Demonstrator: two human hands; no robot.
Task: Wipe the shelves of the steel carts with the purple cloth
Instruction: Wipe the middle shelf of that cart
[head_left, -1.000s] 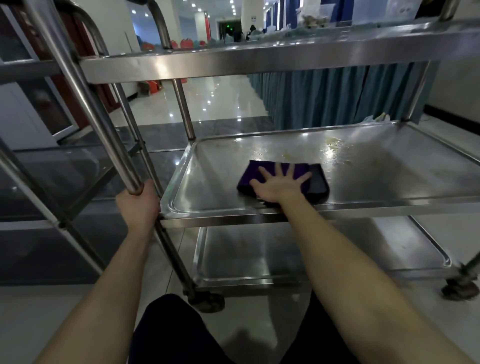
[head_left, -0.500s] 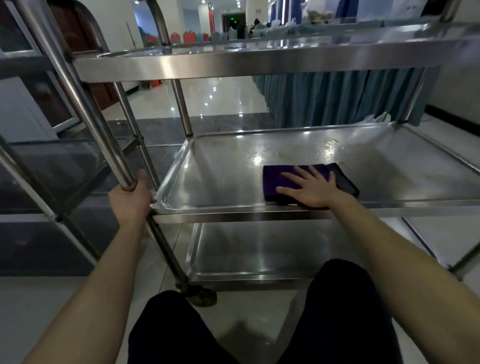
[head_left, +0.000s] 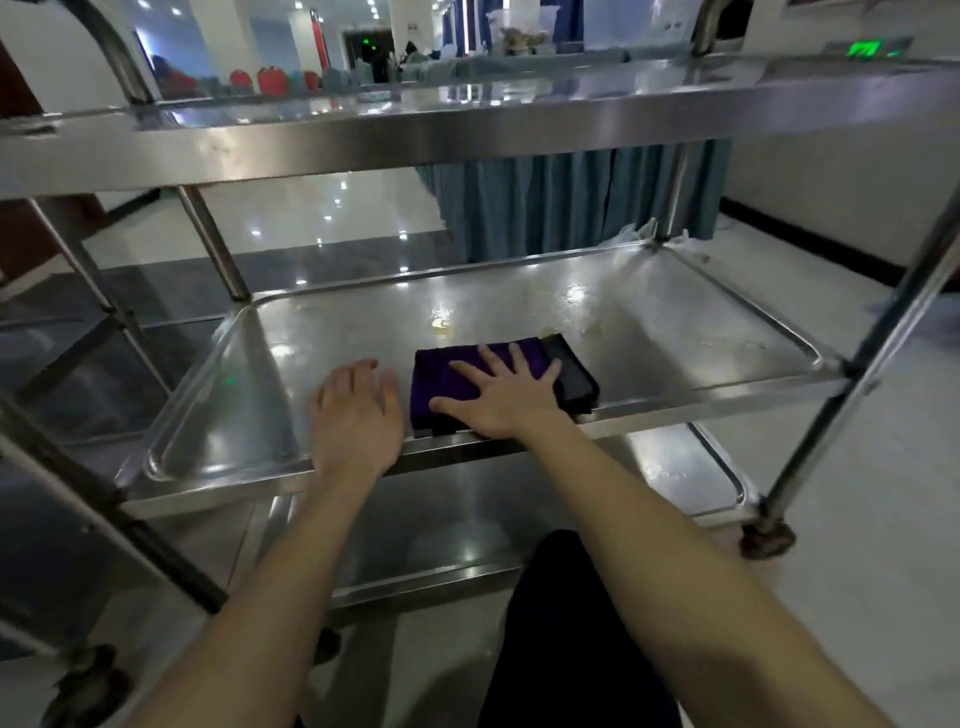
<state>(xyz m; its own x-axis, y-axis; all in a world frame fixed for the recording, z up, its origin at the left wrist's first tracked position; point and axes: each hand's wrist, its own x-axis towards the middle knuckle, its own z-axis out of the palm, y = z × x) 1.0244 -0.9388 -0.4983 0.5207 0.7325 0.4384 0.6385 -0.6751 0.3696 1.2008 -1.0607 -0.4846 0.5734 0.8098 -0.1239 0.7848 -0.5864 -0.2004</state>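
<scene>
A folded purple cloth (head_left: 447, 382) lies on the middle shelf (head_left: 649, 332) of a steel cart, close to its front rim. My right hand (head_left: 506, 397) presses flat on the cloth with fingers spread. Just left of the cloth, my left hand (head_left: 358, 415) rests palm down on the bare shelf with loose fingers, holding nothing. Yellowish smears (head_left: 441, 323) mark the shelf behind the cloth.
The cart's top shelf (head_left: 467, 130) hangs overhead and its bottom shelf (head_left: 675, 473) lies below. Steel posts (head_left: 893, 332) stand at the right; another cart frame (head_left: 78, 312) is on the left. Teal drapery (head_left: 561, 202) hangs behind. A caster (head_left: 768, 538) sits on the glossy floor.
My left hand has let go of the cart's left post and now lies on the middle shelf beside the cloth. My right hand has slid the cloth rightward along the front rim.
</scene>
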